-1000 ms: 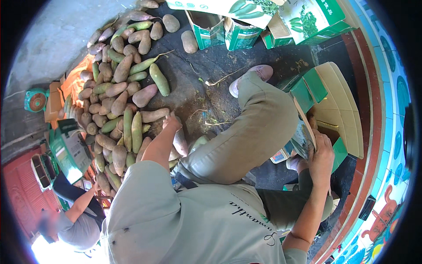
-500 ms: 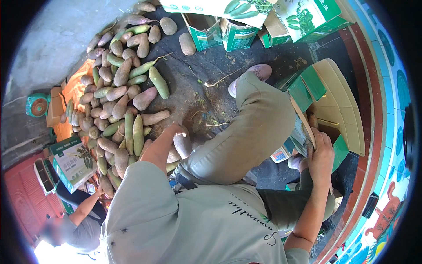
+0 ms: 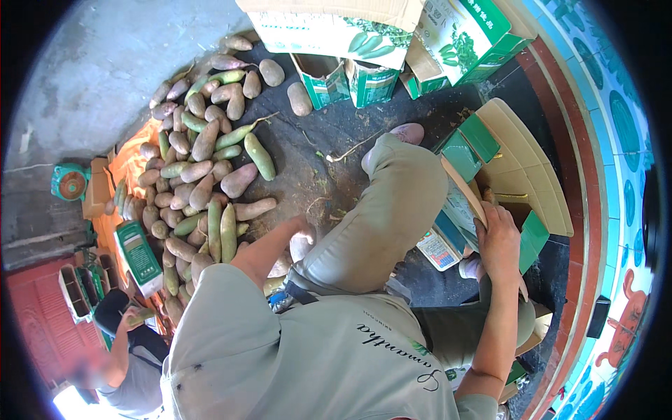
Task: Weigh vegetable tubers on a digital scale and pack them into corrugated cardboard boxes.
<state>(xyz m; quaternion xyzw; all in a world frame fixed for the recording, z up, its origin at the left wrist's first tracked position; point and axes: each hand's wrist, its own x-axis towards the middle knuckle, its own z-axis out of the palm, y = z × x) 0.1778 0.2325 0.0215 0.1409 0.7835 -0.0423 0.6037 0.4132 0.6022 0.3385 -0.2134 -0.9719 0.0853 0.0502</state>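
With right hand (image 3: pixel 498 234), holds box (image 3: pixel 525 157); with left hand (image 3: pixel 299 228), touches pale radish (image 3: pixel 301 249), cannot tell grip. Has one brown radish (image 3: pixel 488 195) inside, many radishes (image 3: pixel 201 192) near sheet's (image 3: pixel 297 157) left edge.

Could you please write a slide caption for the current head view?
Left hand at a root vegetable, right hand at an open carton, beside a heap of roots.

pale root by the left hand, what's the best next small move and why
Probably firm up the left hand's hold on the pale root before lifting it: the hand is right at it, but the grip is hidden from this view. The right hand holds the edge of the open carton.
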